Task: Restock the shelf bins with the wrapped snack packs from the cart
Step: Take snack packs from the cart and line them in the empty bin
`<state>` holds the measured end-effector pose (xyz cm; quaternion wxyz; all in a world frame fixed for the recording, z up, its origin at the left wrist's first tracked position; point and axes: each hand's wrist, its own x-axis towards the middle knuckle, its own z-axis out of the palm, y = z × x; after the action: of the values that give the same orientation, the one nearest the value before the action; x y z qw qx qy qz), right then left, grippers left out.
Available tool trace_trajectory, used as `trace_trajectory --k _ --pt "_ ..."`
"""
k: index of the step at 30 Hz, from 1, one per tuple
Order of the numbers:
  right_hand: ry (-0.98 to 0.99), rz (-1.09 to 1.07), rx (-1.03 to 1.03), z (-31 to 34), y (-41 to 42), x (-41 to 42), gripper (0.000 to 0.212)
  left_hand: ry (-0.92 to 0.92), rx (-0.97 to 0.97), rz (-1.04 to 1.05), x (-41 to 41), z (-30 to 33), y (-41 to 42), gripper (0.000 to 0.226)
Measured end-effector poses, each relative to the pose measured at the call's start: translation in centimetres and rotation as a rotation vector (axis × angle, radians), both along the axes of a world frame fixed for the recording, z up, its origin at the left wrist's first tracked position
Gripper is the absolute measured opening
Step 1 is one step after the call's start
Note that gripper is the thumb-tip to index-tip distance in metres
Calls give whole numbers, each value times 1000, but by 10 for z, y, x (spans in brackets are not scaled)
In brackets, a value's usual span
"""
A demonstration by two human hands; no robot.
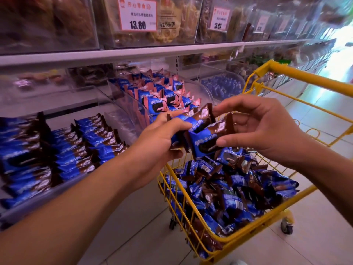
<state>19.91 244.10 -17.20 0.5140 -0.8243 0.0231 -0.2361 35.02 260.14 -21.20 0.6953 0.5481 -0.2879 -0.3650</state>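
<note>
Blue-and-brown foil snack packs (202, 134) sit bunched between both hands above the yellow cart (219, 240). My left hand (160, 138) has its grip closed around a stack of packs; my right hand (261, 127) pinches the front pack between thumb and fingertips. Packs likely handle light, crinkly and slippery. Hold across the flat body, not the crimped ends. Target: lower shelf bin (57, 190), partly filled, to my left.

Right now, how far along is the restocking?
Partly done. The bin at left already holds neat rows of blue-and-brown packs. The left hand grips a bunch of packs, and the right hand pinches one. The yellow cart still holds a big pile.
</note>
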Motion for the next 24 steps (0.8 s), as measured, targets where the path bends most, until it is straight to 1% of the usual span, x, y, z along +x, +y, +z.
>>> trace_trajectory --k 3,6,8,10,12,16,19,20,22,23,24 --pt "-43 -35 64 -9 7 5 54 -5 0 6 -5 -2 -2 45" --pt "-77 -108 61 -13 12 9 54 51 -14 52 -6 2 0 41" --pt "-60 -134 32 -14 15 13 61 54 -9 56 -6 5 1 53" --pt "0 -83 73 -14 16 17 71 37 -7 48 -5 7 2 62" --pt "57 5 147 -16 20 21 75 16 5 60 -5 11 5 58" --pt "102 117 268 -14 37 33 73 -5 -18 123 -5 20 25 47" --pt "148 214 285 -13 56 45 71 -103 -90 194 -10 27 44 72" --pt "158 249 295 -13 63 50 68 -120 -109 223 -12 29 51 71" --pt "165 294 323 -15 81 62 64 -131 -110 268 -10 34 68 45" --pt "164 310 339 -15 91 69 65 -102 -81 267 -5 37 78 43" --pt "163 327 348 -14 100 75 65 -58 -48 252 1 41 90 47"
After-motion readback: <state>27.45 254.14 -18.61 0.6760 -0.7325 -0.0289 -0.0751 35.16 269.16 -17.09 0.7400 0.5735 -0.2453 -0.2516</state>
